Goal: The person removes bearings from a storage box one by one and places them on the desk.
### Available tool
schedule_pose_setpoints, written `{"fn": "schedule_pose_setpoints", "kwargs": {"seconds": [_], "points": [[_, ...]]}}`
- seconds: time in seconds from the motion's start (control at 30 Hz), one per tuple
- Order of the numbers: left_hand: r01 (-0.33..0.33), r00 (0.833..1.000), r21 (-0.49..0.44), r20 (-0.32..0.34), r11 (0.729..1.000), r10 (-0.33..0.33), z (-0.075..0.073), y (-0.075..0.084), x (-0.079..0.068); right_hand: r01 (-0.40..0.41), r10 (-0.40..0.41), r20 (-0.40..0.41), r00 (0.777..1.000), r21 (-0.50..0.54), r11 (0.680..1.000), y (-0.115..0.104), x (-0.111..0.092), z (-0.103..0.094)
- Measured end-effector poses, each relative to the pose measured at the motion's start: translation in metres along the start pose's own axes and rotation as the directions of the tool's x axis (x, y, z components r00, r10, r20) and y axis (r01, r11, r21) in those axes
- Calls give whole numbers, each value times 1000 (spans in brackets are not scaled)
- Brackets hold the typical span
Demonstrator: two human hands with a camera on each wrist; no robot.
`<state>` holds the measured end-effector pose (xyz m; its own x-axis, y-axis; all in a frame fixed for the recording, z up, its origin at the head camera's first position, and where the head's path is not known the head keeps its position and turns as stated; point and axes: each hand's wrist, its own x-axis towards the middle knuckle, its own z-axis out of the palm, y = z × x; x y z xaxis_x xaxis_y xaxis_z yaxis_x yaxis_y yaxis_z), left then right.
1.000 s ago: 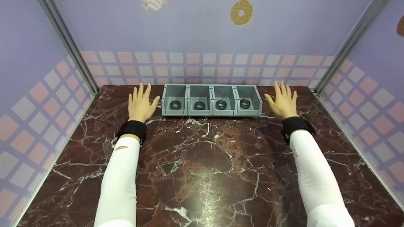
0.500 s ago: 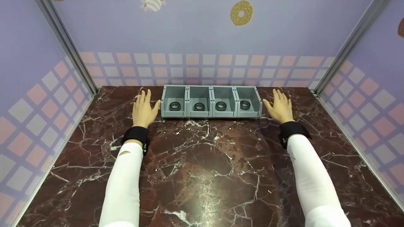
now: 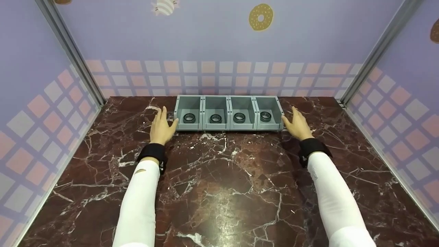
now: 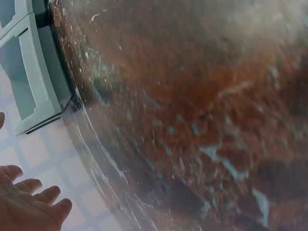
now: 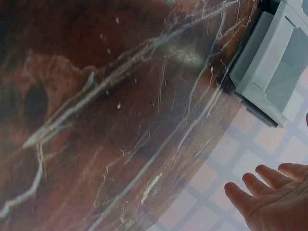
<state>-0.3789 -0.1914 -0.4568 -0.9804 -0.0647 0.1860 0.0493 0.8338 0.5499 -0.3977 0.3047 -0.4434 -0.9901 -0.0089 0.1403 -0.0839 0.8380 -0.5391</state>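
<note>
A joined row of several grey open-topped storage bins (image 3: 216,127) stands at the back of the table. In each bin lies one black ring that looks like a ball bearing (image 3: 189,118). My left hand (image 3: 162,129) is beside the row's left end, fingers extended and thumb tip right at the bin's outer wall. At the opposite end my right hand (image 3: 297,127) mirrors it, its thumb tip close to the right wall. Both wrist views show spread fingers with nothing between them, near a bin (image 4: 36,72) on the left and a bin (image 5: 269,67) on the right.
The table (image 3: 219,185) is dark red-brown marble with white veins. A patterned back wall (image 3: 219,44) rises right behind the bins, and side walls (image 3: 31,137) with metal corner posts (image 3: 70,51) enclose the left and right.
Both hands have moved inward and slightly nearer, from apart beside the bins to the row's two ends. The head view has tilted up a little. The bearings stay in their bins.
</note>
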Motion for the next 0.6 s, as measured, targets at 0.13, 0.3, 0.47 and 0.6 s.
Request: {"fn": "schedule_pose_setpoints", "kwargs": {"seconds": [0.13,0.3,0.47,0.6], "points": [[15,1000,-29,19,999,-15,3,1,0,-8,8,17,1000,26,1000,2,2,6],[81,996,-53,43,995,-79,10,1,1,-7,6,24,1000,44,999,5,1,13],[130,990,-84,62,988,-125,12,4,0,-4,3,23,1000,50,999,6,1,17],[133,988,-127,93,983,-122,14,7,0,2,-3,13,1000,57,998,6,1,21]]}}
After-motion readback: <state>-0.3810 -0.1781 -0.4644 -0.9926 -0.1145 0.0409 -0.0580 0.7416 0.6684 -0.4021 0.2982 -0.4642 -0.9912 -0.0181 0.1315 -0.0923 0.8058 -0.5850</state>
